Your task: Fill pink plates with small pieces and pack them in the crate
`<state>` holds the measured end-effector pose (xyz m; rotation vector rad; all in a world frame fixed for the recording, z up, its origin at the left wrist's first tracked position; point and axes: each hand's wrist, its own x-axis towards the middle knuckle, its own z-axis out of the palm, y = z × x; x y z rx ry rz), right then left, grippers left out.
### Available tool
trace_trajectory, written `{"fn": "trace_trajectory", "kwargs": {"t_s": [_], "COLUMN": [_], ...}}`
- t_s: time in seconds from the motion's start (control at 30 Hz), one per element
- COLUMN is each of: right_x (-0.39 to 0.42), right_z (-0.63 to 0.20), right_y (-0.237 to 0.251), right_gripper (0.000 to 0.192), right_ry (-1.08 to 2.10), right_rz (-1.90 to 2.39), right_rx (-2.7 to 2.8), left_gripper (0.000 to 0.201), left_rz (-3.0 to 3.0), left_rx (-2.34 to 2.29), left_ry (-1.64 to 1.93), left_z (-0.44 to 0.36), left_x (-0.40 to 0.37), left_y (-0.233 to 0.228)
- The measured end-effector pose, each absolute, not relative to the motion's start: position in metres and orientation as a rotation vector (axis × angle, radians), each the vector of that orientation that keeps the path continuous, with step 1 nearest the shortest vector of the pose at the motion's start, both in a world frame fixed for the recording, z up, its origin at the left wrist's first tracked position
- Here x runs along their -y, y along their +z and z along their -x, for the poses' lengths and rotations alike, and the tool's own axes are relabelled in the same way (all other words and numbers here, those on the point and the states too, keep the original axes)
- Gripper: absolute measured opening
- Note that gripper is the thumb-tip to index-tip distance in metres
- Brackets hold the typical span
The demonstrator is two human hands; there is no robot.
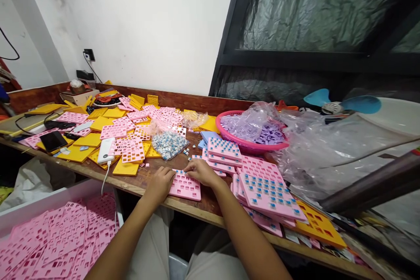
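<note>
A pink board (185, 187) with rows of square holes lies near the table's front edge. My left hand (160, 186) is closed on its left side. Over the board's far right part, my right hand (202, 172) has its fingers pinched together at the surface; what they hold, if anything, is hidden. A few small blue-and-white pieces show along the board's far edge between the hands. Just beyond is a clear bag of blue-and-white pieces (169, 144), with several loose ones beside it. Right of my hand stand stacked pink boards (225, 148) fitted with blue pieces.
More filled pink boards (267, 190) lie stacked at right, before a pink basket (251, 145) of purple parts. Yellow and pink boards (87, 140) cover the left side, with a white power bank (105, 150) and its cable. A white bin (62, 197) holds pink sheets below.
</note>
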<state>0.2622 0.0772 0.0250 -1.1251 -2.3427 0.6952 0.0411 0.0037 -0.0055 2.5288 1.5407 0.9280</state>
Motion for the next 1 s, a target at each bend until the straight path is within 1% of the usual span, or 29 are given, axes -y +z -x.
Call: {"fn": "trace_trajectory", "kwargs": {"t_s": [0.2,0.4,0.57,0.6,0.67,0.73,0.8,0.9,1.0], "right_x": [-0.074,-0.073,-0.074,-0.075,-0.078,-0.083,-0.088,-0.093,-0.095], "right_z": [-0.261,-0.257,-0.259,-0.26,-0.259,-0.256,-0.252,-0.244,-0.242], "right_y": [0.03,0.025,0.028,0.029,0.029,0.027,0.023,0.019,0.019], "right_gripper": [0.016,0.013,0.013,0.014,0.019,0.026,0.031,0.025,0.019], "right_ry": [0.613,0.422,0.489,0.464,0.305,0.099,-0.036,-0.096,-0.099], "right_rz": [1.166,1.195,1.109,1.091,1.143,1.293,1.444,1.566,1.569], "right_rx": [2.371,2.418,2.41,2.375,2.287,2.249,2.304,2.396,2.38], "left_gripper": [0.024,0.021,0.018,0.017,0.017,0.018,0.019,0.02,0.022], "left_rz": [-2.546,-2.572,-2.503,-2.488,-2.491,-2.521,-2.516,-2.479,-2.45], "left_rx": [-1.585,-1.505,-1.543,-1.567,-1.61,-1.636,-1.646,-1.607,-1.544], "left_ry": [0.803,0.837,0.866,0.862,0.83,0.804,0.848,0.954,0.998], "left_z": [-0.038,-0.034,-0.033,-0.034,-0.037,-0.04,-0.042,-0.042,-0.038], "left_x": [-0.014,-0.013,-0.014,-0.014,-0.014,-0.013,-0.009,-0.002,-0.001], "left_y": [-0.004,0.002,0.006,0.006,0.006,0.005,0.002,-0.002,-0.001]}}
